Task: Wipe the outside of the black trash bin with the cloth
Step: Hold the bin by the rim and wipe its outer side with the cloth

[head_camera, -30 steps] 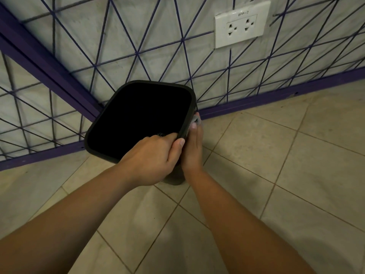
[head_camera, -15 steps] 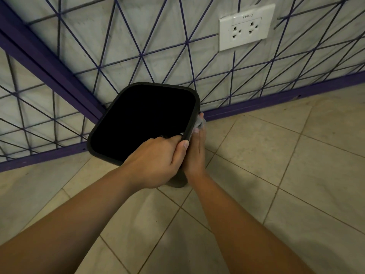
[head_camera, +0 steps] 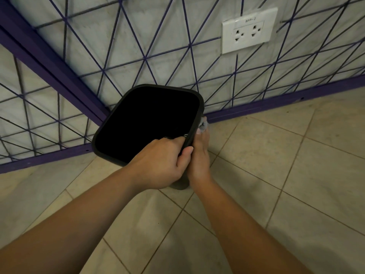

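One black trash bin (head_camera: 147,123) stands on the tiled floor (head_camera: 276,175) in the corner where two wall sections meet. Its open top faces the camera, and its interior reads as solid black. The rim is a rounded rectangle.

Two hands are in view, both mine. My left hand (head_camera: 160,161) grips the near right corner of the bin's rim: the fingers curl over the edge into the opening, and the thumb presses against the outside of that corner. My right hand (head_camera: 199,155) lies against the bin's outer right side, directly beside the left thumb and touching it. The fingers extend along the wall of the bin toward the rim.

One cloth (head_camera: 203,126), pale grey, shows as a small bunched patch at my right fingertips, pressed between them and the bin's outer side just below the rim. Most of it is hidden behind the hand, so I cannot tell how the fingers hold it.

One white socket plate (head_camera: 249,30) is mounted on the right wall section (head_camera: 177,26); it carries two outlets and a small printed label. Both wall sections bear a pattern of thin purple lines. One purple baseboard (head_camera: 276,97) runs along the foot of each section, and one purple strip (head_camera: 49,66) marks the corner.
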Demonstrator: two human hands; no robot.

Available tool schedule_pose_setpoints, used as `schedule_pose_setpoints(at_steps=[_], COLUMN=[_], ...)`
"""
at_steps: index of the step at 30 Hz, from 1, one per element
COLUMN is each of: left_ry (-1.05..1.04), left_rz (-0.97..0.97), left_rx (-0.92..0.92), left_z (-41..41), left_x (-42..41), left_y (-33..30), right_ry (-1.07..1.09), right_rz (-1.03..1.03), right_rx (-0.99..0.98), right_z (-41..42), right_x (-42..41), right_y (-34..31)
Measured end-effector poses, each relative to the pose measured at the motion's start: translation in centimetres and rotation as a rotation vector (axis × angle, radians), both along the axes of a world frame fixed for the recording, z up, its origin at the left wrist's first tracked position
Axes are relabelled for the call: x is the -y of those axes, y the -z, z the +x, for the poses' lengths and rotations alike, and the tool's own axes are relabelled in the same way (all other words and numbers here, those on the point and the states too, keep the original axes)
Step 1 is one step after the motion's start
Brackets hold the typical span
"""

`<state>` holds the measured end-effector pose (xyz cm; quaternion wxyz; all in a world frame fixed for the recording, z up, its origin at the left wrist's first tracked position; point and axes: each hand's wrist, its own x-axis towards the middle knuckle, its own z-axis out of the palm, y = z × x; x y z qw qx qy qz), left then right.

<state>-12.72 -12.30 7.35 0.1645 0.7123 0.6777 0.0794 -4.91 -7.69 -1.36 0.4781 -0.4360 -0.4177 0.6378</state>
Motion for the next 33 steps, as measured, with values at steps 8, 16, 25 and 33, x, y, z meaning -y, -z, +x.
schedule_pose_setpoints(at_steps=[8,16,25,33], left_ry=[-0.007,0.000,-0.006,0.006], left_rz=[-0.009,0.020,0.018,0.016], left_rx=[-0.002,-0.019,0.014,0.023], left_z=[0.0,0.0,-0.2,-0.3], left_x=[0.0,0.1,0.1,0.0], left_y=[0.2,0.3,0.4,0.4], right_ry=[0.015,0.052,0.072,0.026], right_rz=[-0.006,-0.022,0.053,0.086], right_rx=[-0.040,-0.099,-0.108,-0.204], right_z=[0.2,0.0,-0.2,0.2], right_x=[-1.6,-2.2,-2.6,-1.0], right_y=[0.3,1.0,0.8,1.2])
